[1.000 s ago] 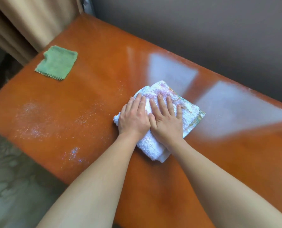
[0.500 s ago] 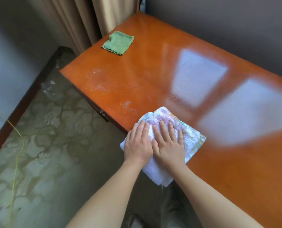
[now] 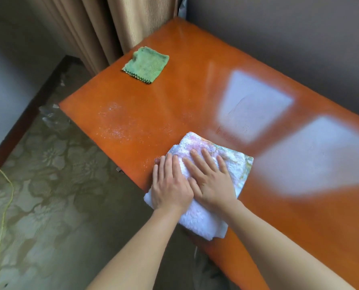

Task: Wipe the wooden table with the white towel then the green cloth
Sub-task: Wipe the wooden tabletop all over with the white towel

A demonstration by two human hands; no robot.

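A folded white towel (image 3: 203, 219) with pink and green print lies at the near edge of the glossy orange wooden table (image 3: 195, 97), partly hanging over that edge. My left hand (image 3: 170, 185) and my right hand (image 3: 211, 181) press flat on it side by side, fingers spread and pointing away from me. A green cloth (image 3: 146, 64) lies flat near the table's far left corner, well away from both hands. White dust specks (image 3: 113, 124) cover the wood to the left of the towel.
Beige curtains (image 3: 103, 28) hang behind the table's left end and a grey wall (image 3: 279, 24) runs along its far side. A patterned floor (image 3: 38, 195) with a yellow cord (image 3: 4, 206) lies left of the table. Bright window reflections (image 3: 256, 103) sit on the tabletop.
The hands drew the towel from the middle of the table toward the near edge, where it overhangs. The view shifted, showing more floor on the left.
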